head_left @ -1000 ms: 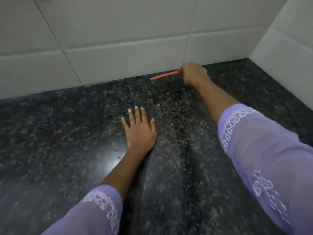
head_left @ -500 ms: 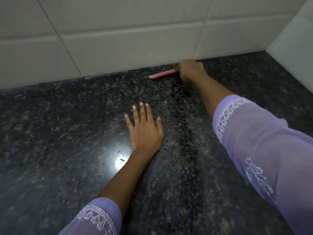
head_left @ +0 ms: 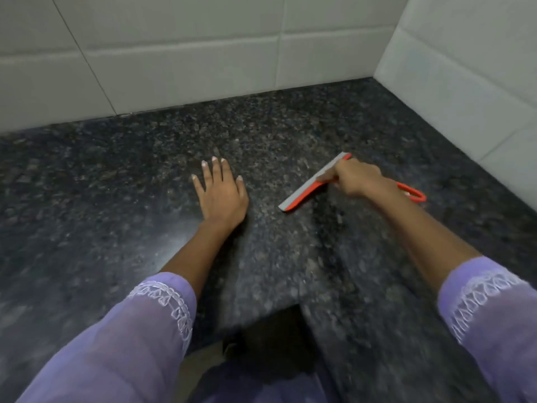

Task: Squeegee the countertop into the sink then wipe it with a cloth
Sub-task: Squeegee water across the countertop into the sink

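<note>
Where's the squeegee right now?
In the head view, the squeegee lies right of centre on the dark countertop, gripped by the right hand. The left hand rests flat just left of its blade.

Countertop seen as dark speckled polished stone, glossy, with a light glare near the left wrist. Squeegee noted as smooth orange plastic with grey rubbery blade. Wall tiles glazed white; sleeves of thin lilac embroidered cloth.

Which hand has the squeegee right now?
The right hand. It is closed around the red squeegee, while the left hand lies flat and empty, fingers spread, on the dark countertop.
</note>
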